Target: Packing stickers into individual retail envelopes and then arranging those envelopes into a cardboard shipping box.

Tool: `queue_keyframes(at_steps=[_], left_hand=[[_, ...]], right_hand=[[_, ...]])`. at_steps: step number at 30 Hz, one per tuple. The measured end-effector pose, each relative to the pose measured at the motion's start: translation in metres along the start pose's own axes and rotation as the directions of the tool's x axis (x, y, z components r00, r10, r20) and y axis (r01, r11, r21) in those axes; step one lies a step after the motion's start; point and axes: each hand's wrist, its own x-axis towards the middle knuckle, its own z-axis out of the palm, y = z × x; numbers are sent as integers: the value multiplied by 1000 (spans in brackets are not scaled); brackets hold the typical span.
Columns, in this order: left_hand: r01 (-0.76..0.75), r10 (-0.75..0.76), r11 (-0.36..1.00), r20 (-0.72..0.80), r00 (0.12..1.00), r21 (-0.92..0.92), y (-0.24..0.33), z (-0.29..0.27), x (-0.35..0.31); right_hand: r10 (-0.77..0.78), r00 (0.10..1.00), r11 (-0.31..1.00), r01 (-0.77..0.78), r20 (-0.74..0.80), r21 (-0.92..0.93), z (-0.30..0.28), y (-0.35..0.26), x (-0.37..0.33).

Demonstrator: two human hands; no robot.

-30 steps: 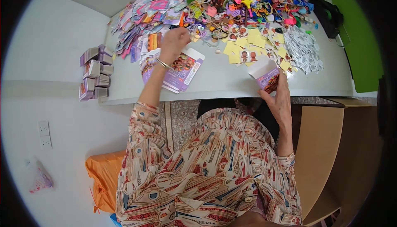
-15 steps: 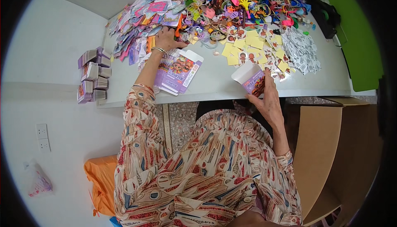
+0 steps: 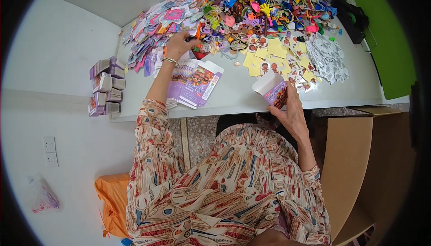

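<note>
Head view: right hand [image 3: 294,112] grasping purple box [image 3: 275,96], open end toward upper left; left hand [image 3: 178,46] at trinket heap [image 3: 252,21], grasp unclear.

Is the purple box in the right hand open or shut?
Open: a white flap sticks out from the purple box.

Bare worktop [image 3: 238,87] leaves passage at frame centre, hemmed by flat cartons [image 3: 195,83] left, a box [image 3: 274,96] right, a toy heap [image 3: 258,13] above.
</note>
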Motion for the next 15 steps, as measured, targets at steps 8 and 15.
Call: queue_keyframes(at_steps=[8,15], left_hand=[[-112,181,936,-186,966,333,4,-7,41],[-446,502,831,-104,858,333,-20,3,67]], right_hand=[[2,1000,1000,-2,15,1,1,-1,4],[-16,1000,998,16,-3,-60,2,-5,4]])
